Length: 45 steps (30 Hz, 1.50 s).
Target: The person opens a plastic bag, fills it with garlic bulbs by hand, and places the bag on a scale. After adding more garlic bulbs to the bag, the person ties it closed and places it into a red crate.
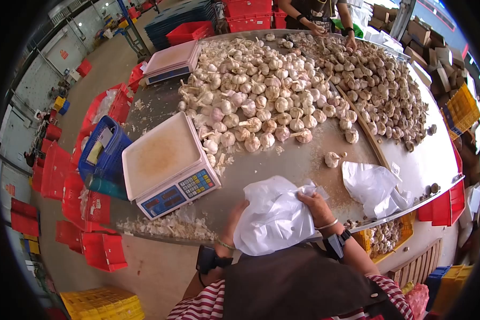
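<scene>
"Watching from afar, what do you have on the left?"

"Red crates (pixel 58 173) sit beyond the table (pixel 240 173). Nearer, a blue basket (pixel 121 141) stands just beside a scale (pixel 162 152) with a brown-stained pan."

"And my left hand?"

"Your left hand (pixel 237 213) is at the near edge, against the left side of a white bag (pixel 274 216). Its fingers are behind the plastic — I cannot tell whether they are spread or pressed together."

"So where is the bag exactly?"

"Between your two hands, crumpled, in front of your apron (pixel 298 282). Past it, pale garlic bulbs (pixel 256 90) are heaped on the metal."

"Right hand next."

"Your right hand (pixel 319 209) pinches the bag's upper right edge, thumb against curled fingers. At the far side, a co-worker's hands (pixel 317 29) are at the garlic."

"Anything further right?"

"One loose bulb (pixel 332 159) lies by itself; a second white bag (pixel 376 189) lies flattened, touching a wooden strip (pixel 364 125). Across that strip I see a darker heap of garlic (pixel 384 88) — smaller bulbs, packed close."
</scene>
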### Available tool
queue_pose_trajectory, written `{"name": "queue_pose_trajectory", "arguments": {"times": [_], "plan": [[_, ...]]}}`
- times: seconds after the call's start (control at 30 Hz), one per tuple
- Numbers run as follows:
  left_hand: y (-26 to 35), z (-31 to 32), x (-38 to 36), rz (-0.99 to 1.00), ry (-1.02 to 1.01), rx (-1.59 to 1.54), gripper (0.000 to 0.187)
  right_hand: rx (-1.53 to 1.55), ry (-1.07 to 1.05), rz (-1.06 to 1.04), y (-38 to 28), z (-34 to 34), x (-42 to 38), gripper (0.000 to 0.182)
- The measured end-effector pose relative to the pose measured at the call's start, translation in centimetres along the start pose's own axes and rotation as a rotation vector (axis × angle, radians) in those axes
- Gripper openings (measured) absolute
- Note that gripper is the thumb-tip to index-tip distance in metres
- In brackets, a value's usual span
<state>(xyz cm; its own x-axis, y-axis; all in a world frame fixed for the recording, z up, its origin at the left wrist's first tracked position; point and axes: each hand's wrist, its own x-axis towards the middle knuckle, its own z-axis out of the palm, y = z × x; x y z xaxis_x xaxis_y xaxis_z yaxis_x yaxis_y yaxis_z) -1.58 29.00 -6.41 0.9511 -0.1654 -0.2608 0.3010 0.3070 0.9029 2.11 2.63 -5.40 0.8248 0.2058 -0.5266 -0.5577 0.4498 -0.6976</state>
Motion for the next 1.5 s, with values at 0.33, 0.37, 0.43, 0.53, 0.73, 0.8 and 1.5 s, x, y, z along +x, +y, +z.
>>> {"name": "queue_pose_trajectory", "arguments": {"times": [0.33, 0.37, 0.43, 0.53, 0.73, 0.8, 1.5], "plan": [[5.2, -4.3, 22.6, 0.692, 0.653, 1.081, 0.051, -0.684, 0.406, -0.458, -4.4, -2.6, -4.9, 0.021], [5.5, -4.7, 24.8, 0.678, 0.717, 1.127, 0.054, -0.713, 0.455, -0.414, -4.9, -2.7, -5.8, 0.021], [7.8, -5.0, 27.8, 0.48, 0.822, 1.199, 0.06, -0.711, 0.558, -0.508, -4.7, -3.1, -6.9, 0.022], [9.7, -6.6, 31.0, 0.216, 0.916, 1.28, 0.064, -0.588, 0.624, -0.406, -5.5, -5.0, -8.2, 0.019], [9.8, -6.5, 33.7, -0.072, 0.948, 1.328, 0.057, -0.801, 0.577, -0.246, -6.2, -8.5, -10.0, 0.014], [10.5, -6.0, 33.9, -0.08, 0.819, 1.229, 0.051, -0.83, 0.563, -0.19, -6.8, -8.5, -9.6, 0.012], [0.8, 9.9, 32.6, 0.45, 0.42, 1.249, 0.056, -0.572, 0.349, -0.007, -8.6, -3.6, -2.5, 0.011]]}}
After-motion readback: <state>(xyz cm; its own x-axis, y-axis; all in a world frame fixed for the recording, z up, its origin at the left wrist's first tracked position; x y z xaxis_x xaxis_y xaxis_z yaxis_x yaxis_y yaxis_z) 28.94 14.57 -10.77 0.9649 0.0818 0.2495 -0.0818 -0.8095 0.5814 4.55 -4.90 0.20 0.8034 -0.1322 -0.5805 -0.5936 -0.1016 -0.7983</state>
